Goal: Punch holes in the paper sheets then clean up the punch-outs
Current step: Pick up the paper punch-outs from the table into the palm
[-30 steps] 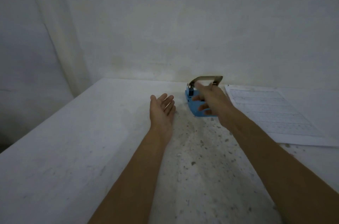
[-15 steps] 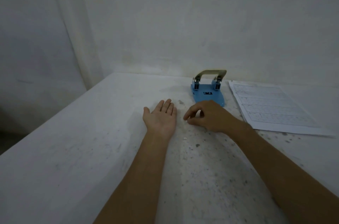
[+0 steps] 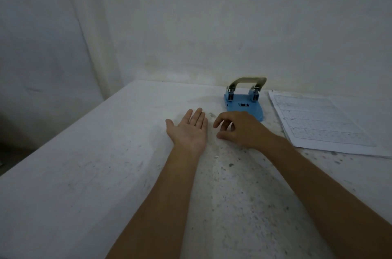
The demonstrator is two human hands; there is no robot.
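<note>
Two bare forearms are seen, reaching in from the lower edge. No sleeve is worn on either as far as the frame shows. The left hand [image 3: 189, 130] and the right hand [image 3: 241, 129] are uncovered, and the fingers [image 3: 196, 114] are plain. Nothing is worn at either wrist. The rest of the body is not shown.

A blue hole punch [image 3: 244, 106] with a raised metal lever is stood upright at the far side of the worktop [image 3: 84, 174], close to the wall. A stack of printed paper sheets [image 3: 322, 121] is laid flat just beside it, to the right. One small white punch-out [image 3: 216, 156] is seen on the speckled surface, nearer the viewer.
</note>
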